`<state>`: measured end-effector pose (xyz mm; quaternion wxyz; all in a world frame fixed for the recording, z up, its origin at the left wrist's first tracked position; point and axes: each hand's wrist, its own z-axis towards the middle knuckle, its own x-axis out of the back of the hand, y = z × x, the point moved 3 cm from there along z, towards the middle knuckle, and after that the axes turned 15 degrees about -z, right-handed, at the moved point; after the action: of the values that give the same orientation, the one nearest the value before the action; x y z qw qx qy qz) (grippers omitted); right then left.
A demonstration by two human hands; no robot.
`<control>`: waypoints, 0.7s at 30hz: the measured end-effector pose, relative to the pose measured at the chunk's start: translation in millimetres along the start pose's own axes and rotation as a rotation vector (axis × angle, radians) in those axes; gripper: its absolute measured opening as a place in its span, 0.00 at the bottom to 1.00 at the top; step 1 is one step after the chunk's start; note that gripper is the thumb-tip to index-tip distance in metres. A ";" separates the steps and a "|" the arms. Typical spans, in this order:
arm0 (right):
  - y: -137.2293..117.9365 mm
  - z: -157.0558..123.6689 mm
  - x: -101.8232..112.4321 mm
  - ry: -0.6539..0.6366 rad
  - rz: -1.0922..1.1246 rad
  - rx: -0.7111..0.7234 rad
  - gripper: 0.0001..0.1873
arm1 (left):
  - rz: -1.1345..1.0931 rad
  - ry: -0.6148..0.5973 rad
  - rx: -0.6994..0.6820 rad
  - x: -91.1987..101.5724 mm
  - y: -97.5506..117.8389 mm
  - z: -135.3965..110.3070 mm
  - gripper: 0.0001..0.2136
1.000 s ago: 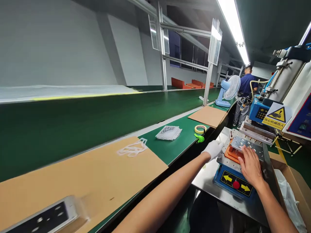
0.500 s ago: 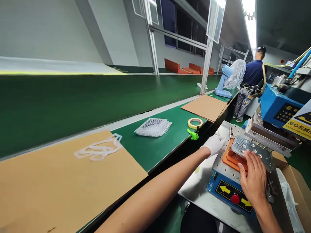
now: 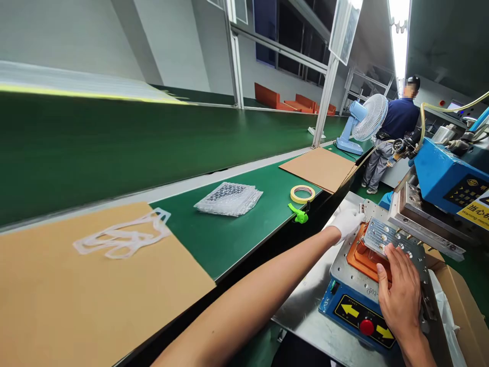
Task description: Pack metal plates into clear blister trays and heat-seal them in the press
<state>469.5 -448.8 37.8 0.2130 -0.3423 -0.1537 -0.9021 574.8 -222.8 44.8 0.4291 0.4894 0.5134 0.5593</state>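
My left hand point(image 3: 347, 223) wears a white glove and rests at the left edge of an orange pad point(image 3: 362, 257) on a small blue press machine point(image 3: 357, 318). The gloved fingers are curled against the pad's edge. My bare right hand point(image 3: 399, 290) lies over the pad's right side with its fingertips on a grey metal plate point(image 3: 382, 234) studded with screws, the fingers stretched and pressing. A red button point(image 3: 367, 326) between yellow arrows sits on the machine's front, just left of my right wrist.
A green conveyor bench point(image 3: 229, 234) runs along the left. On it lie brown cardboard sheets point(image 3: 95, 300), white rubbery rings point(image 3: 122, 237), a bubble-wrap stack point(image 3: 229, 198), a tape roll point(image 3: 302, 193) and a green tool point(image 3: 298, 214). A person in blue point(image 3: 393, 132) stands by a fan point(image 3: 362, 125). A cardboard box point(image 3: 466, 300) stands at right.
The view has swung right and down, so the bench items shifted left. Both hands stay on the pad and plate; the right hand has slid slightly nearer the machine's front.
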 end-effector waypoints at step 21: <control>107.1 -59.3 -8.4 -0.176 0.334 -0.546 0.29 | 0.779 -0.590 -0.446 -55.9 71.3 -38.3 0.29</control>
<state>494.8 -563.8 3.5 0.2443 -0.4837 0.1339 -0.8297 547.1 -291.1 109.9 0.4095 0.6770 0.0203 0.6112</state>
